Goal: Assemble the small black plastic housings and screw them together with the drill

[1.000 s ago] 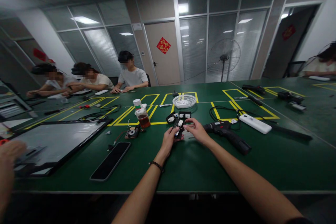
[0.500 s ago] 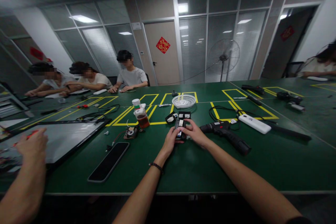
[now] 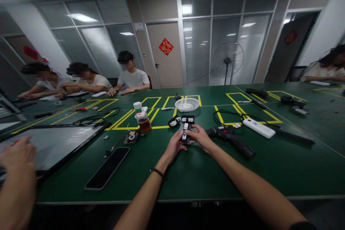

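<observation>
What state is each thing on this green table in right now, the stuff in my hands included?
Left hand: closed on the small black device.
Right hand: gripping the same device from the other side.
Small black device: held just above the table, between both hands.
Bottle: upright, capped, brown liquid low inside.
Phone: flat, screen dark.
Power drill: lying on its side.
White basket: upright.
Standing fan: whether it spins cannot be told.
</observation>
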Motion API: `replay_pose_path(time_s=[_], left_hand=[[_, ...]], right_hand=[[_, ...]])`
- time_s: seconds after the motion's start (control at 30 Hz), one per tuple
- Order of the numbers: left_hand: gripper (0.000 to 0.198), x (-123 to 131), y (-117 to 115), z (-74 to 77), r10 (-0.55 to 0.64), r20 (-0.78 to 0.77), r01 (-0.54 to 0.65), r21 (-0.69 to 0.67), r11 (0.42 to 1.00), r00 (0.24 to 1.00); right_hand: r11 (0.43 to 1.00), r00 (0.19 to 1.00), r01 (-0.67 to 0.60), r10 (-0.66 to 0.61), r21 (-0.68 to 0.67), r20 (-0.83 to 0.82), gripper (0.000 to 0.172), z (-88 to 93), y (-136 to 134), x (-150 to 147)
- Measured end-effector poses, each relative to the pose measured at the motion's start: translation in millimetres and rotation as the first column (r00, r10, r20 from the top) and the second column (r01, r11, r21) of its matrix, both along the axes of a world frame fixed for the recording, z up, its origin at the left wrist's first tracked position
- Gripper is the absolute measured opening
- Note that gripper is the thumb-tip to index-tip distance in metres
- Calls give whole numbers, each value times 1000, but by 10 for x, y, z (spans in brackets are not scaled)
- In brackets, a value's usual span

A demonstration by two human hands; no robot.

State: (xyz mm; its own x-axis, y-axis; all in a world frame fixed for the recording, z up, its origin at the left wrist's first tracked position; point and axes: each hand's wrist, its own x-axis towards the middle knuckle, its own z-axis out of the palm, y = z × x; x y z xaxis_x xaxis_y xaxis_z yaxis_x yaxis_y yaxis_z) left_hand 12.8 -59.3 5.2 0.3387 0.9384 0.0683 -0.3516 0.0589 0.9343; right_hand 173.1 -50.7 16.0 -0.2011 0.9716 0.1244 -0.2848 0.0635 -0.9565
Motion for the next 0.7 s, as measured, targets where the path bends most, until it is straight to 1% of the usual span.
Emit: replay_pose_path(time_s=[0.03, 0.1, 0.13, 0.17, 0.2, 0.3, 0.4, 0.47, 0.57, 0.7], left_hand=[[48, 1, 1, 3, -1, 1, 1, -4, 1000, 1000], [53, -2, 16, -2, 20, -9, -20, -22, 1000, 1000], [56, -6, 30, -10, 44, -20, -45, -38, 998, 999], [58, -11, 46, -21, 77, -34, -79, -52, 996, 996], [58, -16, 64, -35, 112, -49, -115, -63, 991, 993], [59, -30, 106, -76, 187, -91, -192, -56, 980, 978], [59, -34, 117, -94, 204, -114, -209, -36, 977, 972], [59, -32, 113, -93, 204, -125, -210, -35, 977, 971], [60, -31, 110, -86, 194, -136, -200, -34, 979, 972], [61, -35, 128, -99, 189, -161, -194, -20, 981, 969]], right_hand=[[1000, 1000, 17, -18, 17, 26, 53, 13, 18, 9], [994, 980, 86, -97, 70, 172, 53, 72, 93, 69], [987, 950, 130, -152, 99, 273, 52, 117, 153, 125], [975, 890, 173, -215, 139, 402, 52, 167, 229, 199], [968, 854, 197, -246, 154, 459, 52, 220, 317, 290], [959, 758, 230, -281, 163, 588, 55, 364, 626, 625], [959, 611, 227, -274, 168, 742, 54, 443, 912, 920], [962, 504, 209, -258, 174, 824, 55, 456, 1061, 1027], [970, 370, 155, -232, 186, 900, 54, 436, 1232, 1038], [981, 251, 64, -191, 180, 949, 46, 388, 1402, 928]])
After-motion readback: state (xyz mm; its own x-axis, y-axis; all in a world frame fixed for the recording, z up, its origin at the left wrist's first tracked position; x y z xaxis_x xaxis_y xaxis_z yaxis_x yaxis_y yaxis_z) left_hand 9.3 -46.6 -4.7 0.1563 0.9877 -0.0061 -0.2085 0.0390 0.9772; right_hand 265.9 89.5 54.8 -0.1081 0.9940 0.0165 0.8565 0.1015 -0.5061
